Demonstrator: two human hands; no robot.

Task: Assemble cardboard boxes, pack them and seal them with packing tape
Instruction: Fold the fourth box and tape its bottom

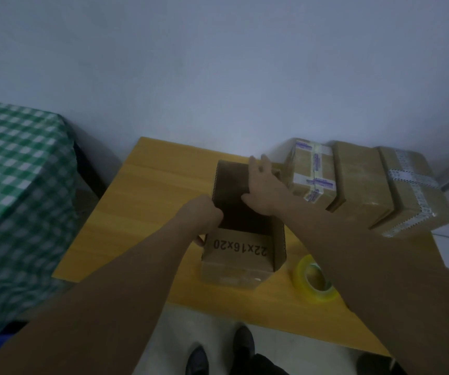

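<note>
Obs.: open cardboard box (pixel 242 250) stands near the middle of the table (pixel 150 201), a smooth yellow wood-grain top with square edges. Box is brown corrugated board; the fluted edge shows along the right wall. The near flap is folded outward and downward and is printed "22x16x20" in dark characters that read upside down from here. Interior is dark; contents cannot be made out. Left hand (pixel 204 212) grips the left wall of the box at the rim, fingers curled over the edge, 1 fingertip showing outside lower down. Right hand (pixel 264 190) lies wide and flat, fingers straight and spread, palm down over the far right part of the opening; whether it bears on an inner flap cannot be told. Tape roll (pixel 301 280), a glossy translucent yellow ring, sits tilted on the table just right of the box, near the front edge. To the right, 3 closed brown cartons lean side by side: first sealed box (pixel 312 171) with pale printed tape crossing it, second sealed box (pixel 358 177) plain and shiny, third sealed box (pixel 412 190) with white patterned tape. Green-and-white checked cloth (pixel 14 171) covers a surface at left. Pale matte wall (pixel 218 63) behind. 2 dark shoes (pixel 242 345) below the table edge.
</note>
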